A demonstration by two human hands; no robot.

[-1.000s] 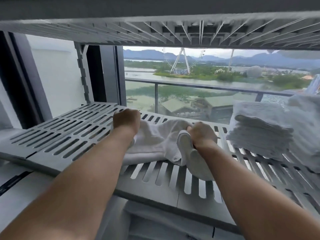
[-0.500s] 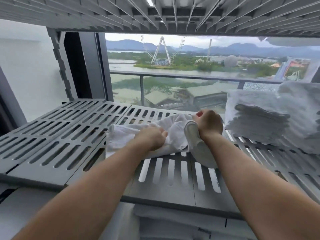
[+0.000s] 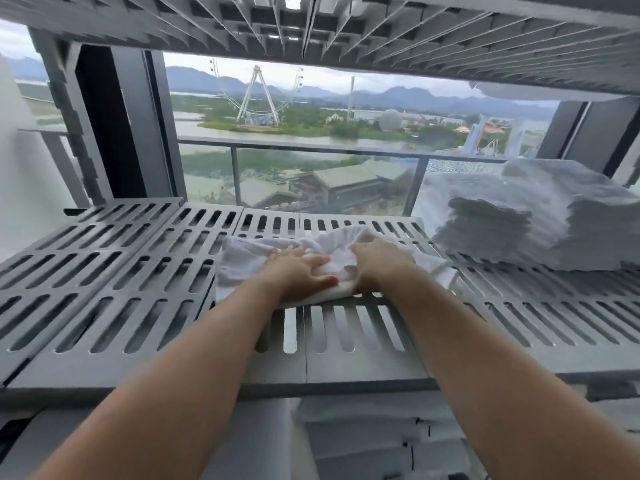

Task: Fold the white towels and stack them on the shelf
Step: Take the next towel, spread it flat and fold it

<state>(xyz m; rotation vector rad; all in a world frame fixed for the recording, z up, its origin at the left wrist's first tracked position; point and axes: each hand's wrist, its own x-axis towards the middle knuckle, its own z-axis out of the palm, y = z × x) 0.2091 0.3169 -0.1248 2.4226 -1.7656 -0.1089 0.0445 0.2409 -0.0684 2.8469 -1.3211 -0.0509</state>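
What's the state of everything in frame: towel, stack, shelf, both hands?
towel: bunched, not neatly folded, lying on the shelf under both hands
left hand: fingers straight, pressing flat on the towel
right hand: resting on the towel, fingers hidden, grip unclear
towel stack: folded, piled at the shelf's right side, apart from both hands
shelf: slatted, level, bearing the towel and the towel stack

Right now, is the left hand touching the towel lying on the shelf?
Touching. The head view shows the left hand flat on the towel, fingers spread across the cloth.
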